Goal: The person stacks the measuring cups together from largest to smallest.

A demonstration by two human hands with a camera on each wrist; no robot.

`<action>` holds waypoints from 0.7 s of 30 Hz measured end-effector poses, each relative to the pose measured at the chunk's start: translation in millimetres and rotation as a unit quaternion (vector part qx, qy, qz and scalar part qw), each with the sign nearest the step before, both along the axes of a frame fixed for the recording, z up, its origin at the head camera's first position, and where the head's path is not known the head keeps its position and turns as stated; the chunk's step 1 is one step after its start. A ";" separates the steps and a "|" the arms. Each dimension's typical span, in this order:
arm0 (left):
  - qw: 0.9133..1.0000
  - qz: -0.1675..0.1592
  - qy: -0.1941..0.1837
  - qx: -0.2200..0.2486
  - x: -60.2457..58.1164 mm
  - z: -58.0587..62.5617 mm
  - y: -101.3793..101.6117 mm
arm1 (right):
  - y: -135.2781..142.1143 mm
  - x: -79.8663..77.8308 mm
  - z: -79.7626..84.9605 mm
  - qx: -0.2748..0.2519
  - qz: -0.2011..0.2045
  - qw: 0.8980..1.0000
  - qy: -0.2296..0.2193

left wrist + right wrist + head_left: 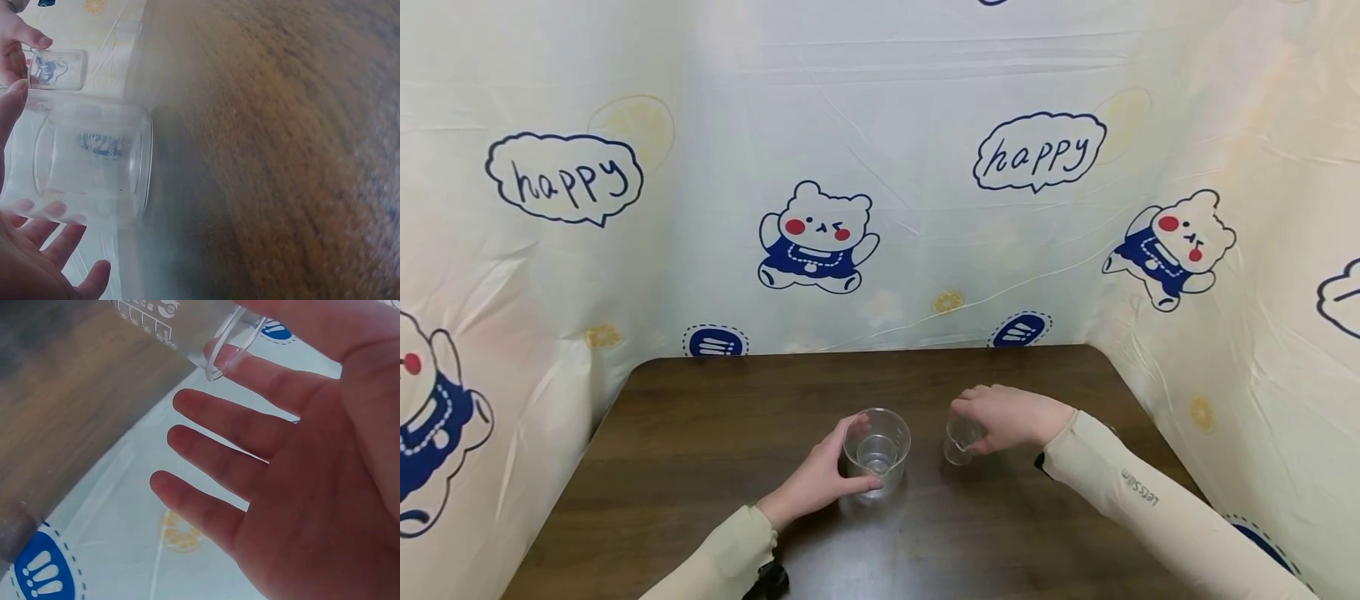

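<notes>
My left hand [820, 479] grips a clear glass beaker [902, 440], thumb on the near side and fingers round the far side. Nested in this beaker is a smaller clear beaker [877, 455], its printed marks showing through the wall in the left wrist view. To the right, my right hand [1011, 415] pinches a small clear beaker [957, 451] by the rim from above, between thumb and index finger. White scale marks run down its side in the right wrist view, where the other fingers [212, 459] are spread off the glass.
Both beakers are over a dark brown wooden table [715, 433] with rounded far corners. A pale cloth [925, 233] printed with bears and "happy" bubbles hangs behind the table and along both sides.
</notes>
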State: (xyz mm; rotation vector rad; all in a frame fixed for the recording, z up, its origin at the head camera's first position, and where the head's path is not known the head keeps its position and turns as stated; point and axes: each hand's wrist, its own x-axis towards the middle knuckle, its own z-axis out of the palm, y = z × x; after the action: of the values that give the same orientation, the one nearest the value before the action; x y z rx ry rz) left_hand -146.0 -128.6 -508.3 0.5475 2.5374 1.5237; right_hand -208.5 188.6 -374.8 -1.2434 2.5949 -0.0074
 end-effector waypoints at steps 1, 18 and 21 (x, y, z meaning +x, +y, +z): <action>1.000 0.000 0.000 0.000 0.0 -0.1 -0.2 | -1.1 0.3 1.8 0.001 0.002 1.000 0.004; 1.000 0.001 0.006 -0.008 -0.4 -0.1 -0.4 | -22.5 2.9 33.1 -0.006 0.044 0.998 0.033; 1.000 0.002 0.007 -0.008 -0.6 -0.5 -0.6 | -26.5 4.1 38.7 -0.008 0.049 0.998 0.031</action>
State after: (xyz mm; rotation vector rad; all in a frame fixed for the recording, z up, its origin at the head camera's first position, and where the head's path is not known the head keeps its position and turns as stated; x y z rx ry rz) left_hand -146.7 -129.3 -508.8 0.5523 2.5600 1.5063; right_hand -204.3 162.2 -336.1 -1.3951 2.5872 0.0291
